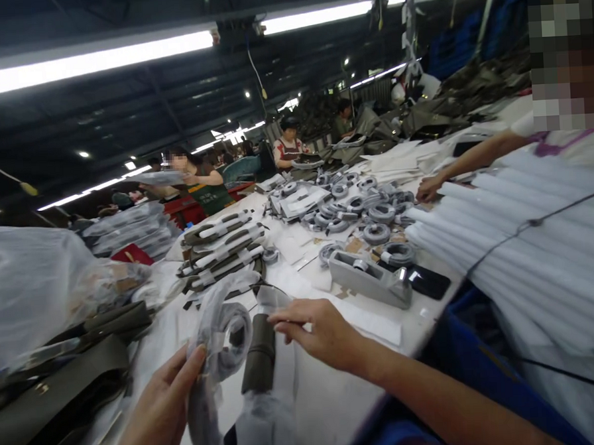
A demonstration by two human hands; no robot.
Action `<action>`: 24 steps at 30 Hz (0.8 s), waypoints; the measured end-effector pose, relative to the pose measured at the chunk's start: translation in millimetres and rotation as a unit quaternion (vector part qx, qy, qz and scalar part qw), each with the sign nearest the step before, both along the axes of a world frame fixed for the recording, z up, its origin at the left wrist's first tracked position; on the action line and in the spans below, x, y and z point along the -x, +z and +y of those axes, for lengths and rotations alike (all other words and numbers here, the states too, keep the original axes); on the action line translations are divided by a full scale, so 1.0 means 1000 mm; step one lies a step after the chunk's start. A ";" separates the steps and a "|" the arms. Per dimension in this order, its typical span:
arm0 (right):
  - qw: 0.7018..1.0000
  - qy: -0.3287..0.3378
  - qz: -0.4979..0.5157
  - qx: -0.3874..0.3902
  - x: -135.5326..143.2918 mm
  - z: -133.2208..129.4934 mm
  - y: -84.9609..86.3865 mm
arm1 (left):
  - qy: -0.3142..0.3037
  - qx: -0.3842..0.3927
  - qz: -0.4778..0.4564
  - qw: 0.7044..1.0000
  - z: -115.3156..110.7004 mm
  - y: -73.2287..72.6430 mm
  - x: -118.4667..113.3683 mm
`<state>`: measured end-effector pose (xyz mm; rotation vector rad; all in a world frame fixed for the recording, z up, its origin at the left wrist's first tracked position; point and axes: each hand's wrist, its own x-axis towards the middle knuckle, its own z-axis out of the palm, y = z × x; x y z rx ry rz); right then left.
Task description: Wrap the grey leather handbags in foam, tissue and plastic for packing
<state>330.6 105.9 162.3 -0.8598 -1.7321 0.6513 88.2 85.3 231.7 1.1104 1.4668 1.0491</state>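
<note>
The left hand (161, 395) pinches a grey coiled strap wrapped in clear plastic (228, 365) over the near white bench (331, 406). Just right, the right hand (317, 331) curls its fingers at a dark olive, partly white-wrapped roll's (259, 360) far end; whether it grips, I cannot tell. A grey tape dispenser (367, 278) stands farther right.

Tube lights (316, 17) overhead, person in green apron (208, 192), red bin (179, 212) beside, another person (288, 150) farther back, phone (429, 282) lying flat, white bundle (514, 191) bound by dark cord (533, 223)
</note>
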 end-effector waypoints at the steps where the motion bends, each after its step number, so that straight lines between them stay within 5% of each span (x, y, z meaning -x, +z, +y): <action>1: 0.999 -0.035 -0.022 0.010 -0.018 0.004 -0.004 | 0.016 0.014 -0.021 1.000 0.001 -0.003 0.003; 4: 0.971 -0.161 -0.165 0.067 -0.072 0.022 -0.020 | 0.036 0.026 -0.055 0.997 0.007 -0.010 0.010; 7: 0.926 -0.193 -0.299 0.126 -0.108 0.044 -0.044 | 0.051 -0.012 -0.065 0.996 0.012 -0.012 0.012; 14: 0.848 -0.150 -0.452 0.235 -0.101 0.076 -0.106 | 0.010 -0.039 -0.052 0.998 0.018 -0.017 0.003; 18: 0.818 -0.142 -0.495 0.256 -0.093 0.092 -0.113 | 0.007 -0.051 -0.032 0.998 0.016 -0.022 0.007; 24: 0.781 -0.148 -0.540 0.276 -0.084 0.108 -0.102 | -0.002 -0.055 -0.050 0.997 0.016 -0.026 0.009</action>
